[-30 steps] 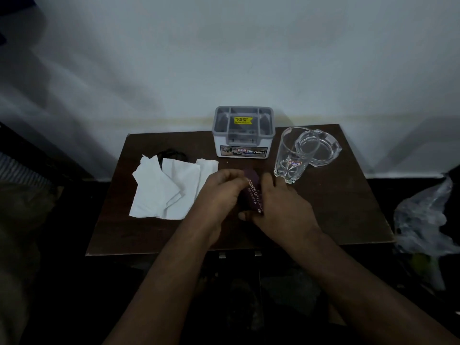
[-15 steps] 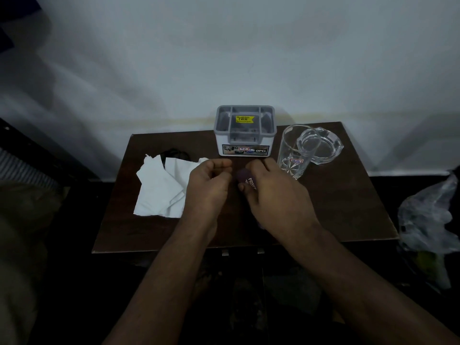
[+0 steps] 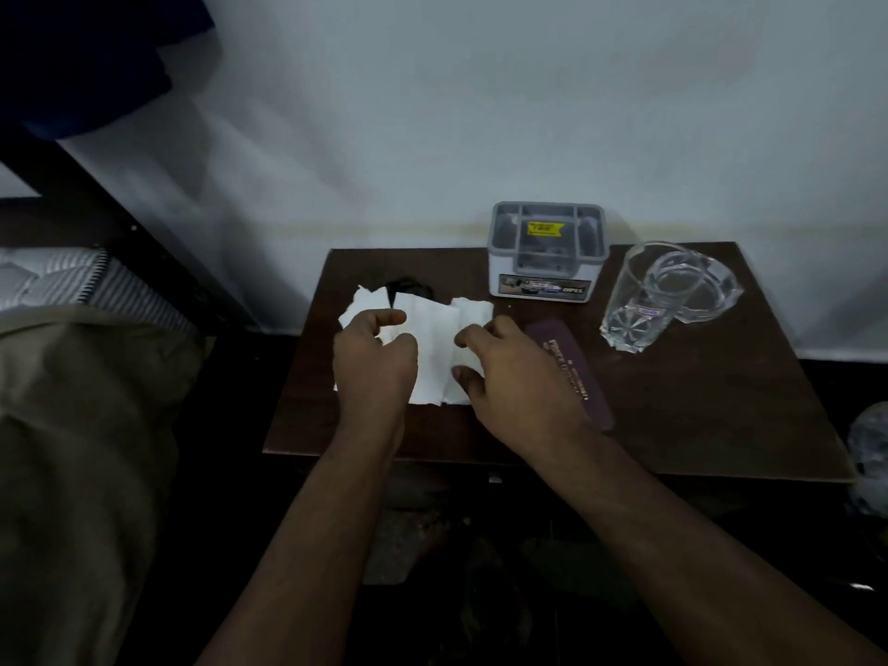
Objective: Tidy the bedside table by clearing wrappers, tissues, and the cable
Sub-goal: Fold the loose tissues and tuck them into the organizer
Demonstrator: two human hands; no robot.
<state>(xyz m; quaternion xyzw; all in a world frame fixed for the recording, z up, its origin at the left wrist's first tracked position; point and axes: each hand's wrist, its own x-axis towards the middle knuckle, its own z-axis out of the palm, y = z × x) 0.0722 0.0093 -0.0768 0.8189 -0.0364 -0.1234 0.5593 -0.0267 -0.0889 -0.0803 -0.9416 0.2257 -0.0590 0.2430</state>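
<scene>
- Bedside table [image 3: 696, 425], dark wood, against a pale wall.
- Tissues [image 3: 432, 348], at 9 o'clock on the top; cable [image 3: 408, 287] partly hidden behind them.
- Left hand [image 3: 372, 362]: fingers curled onto the tissues, gathering them.
- Right hand [image 3: 519, 377]: pinching their right edge.
- Wrapper [image 3: 572, 367]: lying flat at centre, released; earlier held between both hands.
- Risk: sweeping right could topple the glass [image 3: 634, 300] at 2 o'clock.

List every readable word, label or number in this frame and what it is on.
"OPEL": front sticker of the grey organiser box; the rest is blurred.
Yellow tag inside the box: unreadable.
Purple wrapper: pale lettering, too blurred.
Drinking glass: small sticker, illegible.
</scene>
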